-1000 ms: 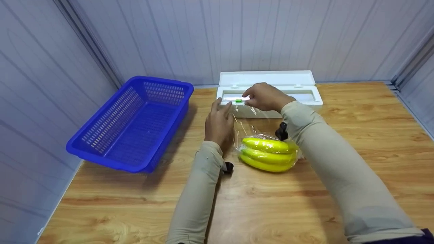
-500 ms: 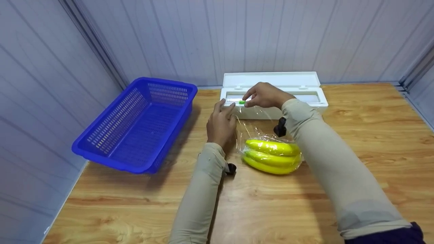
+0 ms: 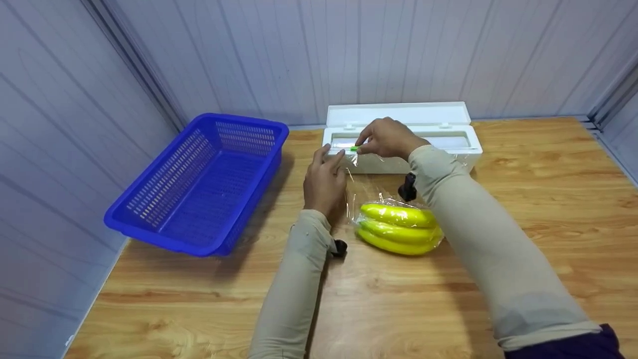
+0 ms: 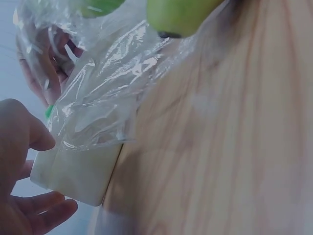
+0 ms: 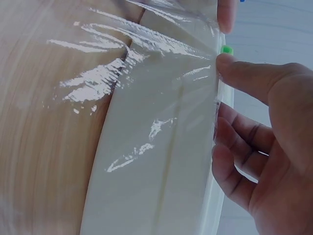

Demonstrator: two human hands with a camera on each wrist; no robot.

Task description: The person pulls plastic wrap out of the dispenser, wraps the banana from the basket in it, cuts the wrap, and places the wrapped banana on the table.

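Note:
A white cling film dispenser stands at the back of the table, its lid raised. My left hand holds the dispenser's left end, with thumb and fingers spread around the corner in the left wrist view. Just right of it, my right hand pinches the small green slide cutter on the front rim. Clear cling film runs from the dispenser down to a bunch of yellow bananas and covers them. The bananas lie on the table between my forearms.
A blue plastic basket with slotted walls stands to the left on the wooden table. Panelled walls close off the back and the sides. The dispenser's raised lid is close to the back wall.
My right thumb and forefinger have come slightly left and now pinch the green cutter. My left hand stays at the dispenser's left end. The bananas and basket have not moved.

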